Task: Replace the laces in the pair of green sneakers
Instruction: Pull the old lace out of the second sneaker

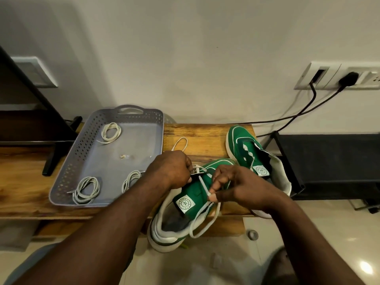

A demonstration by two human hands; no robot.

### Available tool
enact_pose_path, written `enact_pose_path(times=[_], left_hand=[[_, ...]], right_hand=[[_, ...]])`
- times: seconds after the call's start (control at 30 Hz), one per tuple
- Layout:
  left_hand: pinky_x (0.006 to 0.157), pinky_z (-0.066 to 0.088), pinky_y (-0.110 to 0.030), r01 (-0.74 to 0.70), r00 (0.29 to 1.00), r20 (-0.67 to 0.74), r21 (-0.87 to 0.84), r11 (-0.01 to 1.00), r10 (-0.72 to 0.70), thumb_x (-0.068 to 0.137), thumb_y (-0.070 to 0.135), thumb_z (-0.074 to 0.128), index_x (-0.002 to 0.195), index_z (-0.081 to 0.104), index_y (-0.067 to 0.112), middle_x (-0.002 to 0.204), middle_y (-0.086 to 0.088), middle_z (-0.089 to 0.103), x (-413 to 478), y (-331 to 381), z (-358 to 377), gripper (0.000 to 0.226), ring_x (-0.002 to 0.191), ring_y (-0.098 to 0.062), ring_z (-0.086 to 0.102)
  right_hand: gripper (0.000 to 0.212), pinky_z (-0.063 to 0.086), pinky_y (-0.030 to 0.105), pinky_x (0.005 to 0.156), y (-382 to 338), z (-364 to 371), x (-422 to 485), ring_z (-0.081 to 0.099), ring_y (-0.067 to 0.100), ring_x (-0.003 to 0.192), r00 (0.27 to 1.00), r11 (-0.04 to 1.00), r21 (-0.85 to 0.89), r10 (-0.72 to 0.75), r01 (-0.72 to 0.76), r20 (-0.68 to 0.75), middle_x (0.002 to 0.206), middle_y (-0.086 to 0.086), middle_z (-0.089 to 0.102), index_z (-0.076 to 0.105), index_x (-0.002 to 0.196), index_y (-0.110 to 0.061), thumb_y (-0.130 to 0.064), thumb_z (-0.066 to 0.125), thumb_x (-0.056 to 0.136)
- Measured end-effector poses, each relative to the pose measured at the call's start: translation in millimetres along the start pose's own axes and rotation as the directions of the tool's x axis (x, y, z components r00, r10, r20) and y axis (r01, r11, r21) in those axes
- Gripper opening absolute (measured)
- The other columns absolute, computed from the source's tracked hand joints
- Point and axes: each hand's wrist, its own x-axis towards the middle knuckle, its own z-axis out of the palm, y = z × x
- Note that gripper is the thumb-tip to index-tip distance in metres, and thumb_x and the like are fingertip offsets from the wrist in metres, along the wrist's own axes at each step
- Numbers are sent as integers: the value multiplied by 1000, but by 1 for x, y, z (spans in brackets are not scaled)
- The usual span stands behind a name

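Your left hand (170,169) grips the white lace (203,185) at the eyelets of the nearer green sneaker (192,191), lower centre of the frame, while your right hand (232,186) pinches the same lace beside the tongue. That sneaker's heel overhangs the front edge of the wooden counter (205,136). The second sneaker (244,149) lies at centre right, just beside the first. To the left, a grey tray (141,140) holds three coiled laces (111,132). Two black plugs sit in a wall socket (329,76), upper right.
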Motion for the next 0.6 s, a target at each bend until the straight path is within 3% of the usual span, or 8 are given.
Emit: enact_pose_path(times=[0.07, 0.13, 0.23, 0.33, 0.43, 0.53, 0.6], left_hand=[[90, 55, -31, -22, 1000, 11, 12, 1000, 22, 80, 28, 88, 99, 80, 37, 108, 9, 75, 0, 2, 0, 22, 100, -16, 67], [87, 56, -31, -28, 999, 24, 8, 1000, 28, 79, 29, 89, 89, 79, 39, 104, 11, 75, 1, 2, -2, 17, 97, -14, 67], [83, 57, -30, -28, 999, 34, -4, 1000, 28, 80, 33, 88, 74, 72, 42, 104, 13, 74, 1, 1, -2, 19, 95, -11, 67], [87, 57, -31, -26, 999, 20, -30, 999, 26, 82, 33, 87, 88, 80, 37, 108, 12, 75, 0, 0, 0, 10, 99, -11, 67], [86, 54, -29, 0, 1000, -23, -26, 1000, 0, 84, 32, 86, 95, 81, 35, 110, 9, 75, 0, 0, 3, 12, 99, -14, 67], [84, 53, -28, 36, 998, -41, -4, 999, -36, 86, 30, 82, 101, 81, 34, 114, 4, 75, 0, 2, 3, 15, 101, -19, 68], [85, 54, -28, 50, 998, -45, -4, 999, -50, 88, 29, 80, 104, 81, 34, 117, 2, 74, -1, 2, 2, 17, 104, -21, 68]], right_hand=[[27, 58, 43, 76, 3, 11, 8, 67, 17, 76, 979, 996, -74, 43, -59, -200, 78, -1, 70, 77, 72, -22, -40, 80, 91], [40, 55, 39, 64, 2, 25, 21, 65, 16, 62, 925, 966, -213, 56, -145, -375, 64, 1, 68, 74, 68, -22, -53, 73, 93], [42, 52, 30, 54, 2, 40, 34, 62, 9, 52, 910, 958, -198, 113, -206, -398, 57, -3, 67, 73, 63, -23, -55, 75, 90], [36, 58, 33, 58, 7, 44, 41, 65, 10, 55, 903, 960, -168, 139, -224, -408, 58, -6, 68, 71, 59, -24, -39, 80, 90], [27, 60, 34, 70, 2, 35, 32, 69, 6, 68, 939, 988, -54, 119, -144, -323, 70, -5, 72, 73, 65, -22, -24, 82, 90], [11, 55, 29, 79, -2, 15, 14, 66, 12, 83, 995, 987, 126, -96, 100, -39, 88, -2, 66, 76, 80, -14, -14, 80, 91], [9, 55, 30, 82, 0, 3, 2, 66, 18, 87, 985, 973, 191, -147, 127, 94, 90, 0, 65, 76, 83, -13, -12, 78, 92]])
